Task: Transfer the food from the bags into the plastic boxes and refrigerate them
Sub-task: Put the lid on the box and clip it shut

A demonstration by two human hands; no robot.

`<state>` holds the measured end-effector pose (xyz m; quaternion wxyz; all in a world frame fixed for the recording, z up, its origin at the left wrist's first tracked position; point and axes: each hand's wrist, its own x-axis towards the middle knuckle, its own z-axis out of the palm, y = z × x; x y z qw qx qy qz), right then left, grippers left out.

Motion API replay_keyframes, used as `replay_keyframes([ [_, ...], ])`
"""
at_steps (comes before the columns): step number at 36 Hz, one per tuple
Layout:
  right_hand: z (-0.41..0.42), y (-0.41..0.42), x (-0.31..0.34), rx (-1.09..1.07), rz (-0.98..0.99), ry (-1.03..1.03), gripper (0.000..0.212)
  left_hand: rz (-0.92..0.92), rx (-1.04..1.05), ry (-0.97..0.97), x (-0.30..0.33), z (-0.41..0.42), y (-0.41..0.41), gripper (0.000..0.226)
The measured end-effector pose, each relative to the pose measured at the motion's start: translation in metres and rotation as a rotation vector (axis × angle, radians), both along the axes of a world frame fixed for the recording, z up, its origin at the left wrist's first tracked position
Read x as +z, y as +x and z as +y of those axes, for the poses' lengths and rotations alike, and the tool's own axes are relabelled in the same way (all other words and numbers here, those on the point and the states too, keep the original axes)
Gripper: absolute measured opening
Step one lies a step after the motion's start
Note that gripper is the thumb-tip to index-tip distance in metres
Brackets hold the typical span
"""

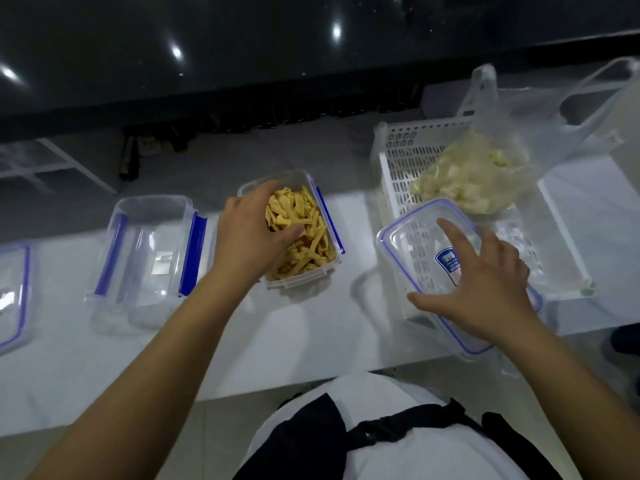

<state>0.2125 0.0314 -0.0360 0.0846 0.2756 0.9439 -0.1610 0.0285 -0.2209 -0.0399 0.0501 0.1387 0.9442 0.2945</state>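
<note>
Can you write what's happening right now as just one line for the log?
left hand: holding filled box of yellow strips | right hand: fingers spread on clear lid | empty box: open | bag: in white basket

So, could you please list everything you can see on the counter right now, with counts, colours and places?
filled box: one, clear with blue clips, centre of the counter, holding yellow food strips.
empty box: one, clear with blue clips, left of the filled box.
lid: one, clear with blue rim, lying on the tray's near corner.
second lid: one, clear with blue rim, at the left edge, partly cut off.
tray: one, white, perforated, on the right.
bag: one, clear plastic, in the tray, holding pale food.
counter: one, white.
left hand: on the filled box's rim.
right hand: fingers spread, on the lid.
</note>
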Motion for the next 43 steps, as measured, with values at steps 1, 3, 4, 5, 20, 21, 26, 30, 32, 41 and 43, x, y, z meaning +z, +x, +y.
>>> replay_keyframes([
  [1, -0.001, -0.003, 0.004, 0.000, 0.011, 0.002, 0.119, -0.022, -0.015, -0.022, 0.000, 0.000, -0.007, 0.071],
  [3, -0.005, -0.008, 0.011, 0.000, 0.041, 0.003, 0.119, -0.073, -0.052, -0.082, 0.001, -0.003, -0.018, 0.075],
  [4, -0.007, -0.010, 0.013, 0.001, 0.057, 0.001, 0.118, -0.106, -0.055, -0.077, 0.000, -0.006, -0.022, 0.077],
  [5, -0.010, -0.012, 0.016, 0.000, 0.074, -0.002, 0.118, -0.140, -0.033, -0.029, 0.000, -0.010, -0.024, 0.078],
  [20, -0.084, -0.040, 0.043, 0.108, 0.214, -0.150, 0.113, -0.907, 0.597, 0.864, -0.048, -0.059, 0.003, 0.050],
  [21, -0.089, -0.043, 0.042, 0.119, 0.206, -0.152, 0.114, -0.933, 0.609, 0.898, -0.048, -0.060, 0.003, 0.048],
  [26, -0.114, -0.059, 0.029, 0.158, 0.077, -0.168, 0.116, -0.988, 0.575, 0.970, -0.055, -0.066, 0.006, 0.041],
  [30, -0.134, -0.054, 0.016, 0.161, 0.004, -0.115, 0.116, -0.950, 0.555, 0.899, -0.062, -0.071, 0.008, 0.040],
  [32, -0.139, -0.046, 0.011, 0.144, -0.010, -0.108, 0.116, -0.965, 0.537, 0.877, -0.064, -0.073, 0.010, 0.044],
  [41, -0.147, -0.008, -0.007, 0.016, 0.039, -0.070, 0.114, -1.050, 0.428, 0.926, -0.076, -0.081, 0.030, 0.047],
  [43, -0.150, 0.001, -0.011, -0.010, 0.050, -0.052, 0.114, -1.022, 0.373, 0.925, -0.075, -0.083, 0.029, 0.043],
])
